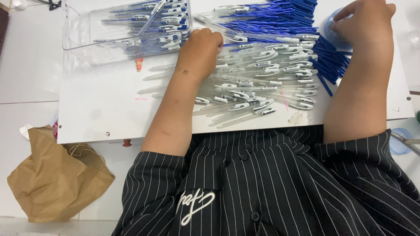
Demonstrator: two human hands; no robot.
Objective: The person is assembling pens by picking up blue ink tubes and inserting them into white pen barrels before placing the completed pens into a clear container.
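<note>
My left hand (202, 49) is curled into a fist on a heap of clear pen barrels with white clips (262, 83) spread over a white board (100, 105). A clear barrel pokes out from its fingers towards the upper left. My right hand (365, 19) lies over a round blue tub (336, 38) at the far right; its fingertips are hidden, so what they hold is unclear. Between the hands lies a pile of blue ink refills (280, 17), with more (332, 63) fanned out below the tub.
A clear plastic tray (76, 37) with several assembled blue pens stands at the far left. A small red figure (139, 64) sits below it. A crumpled brown paper bag (52, 179) lies on the floor at left. Another bluish lid (398, 142) shows at right.
</note>
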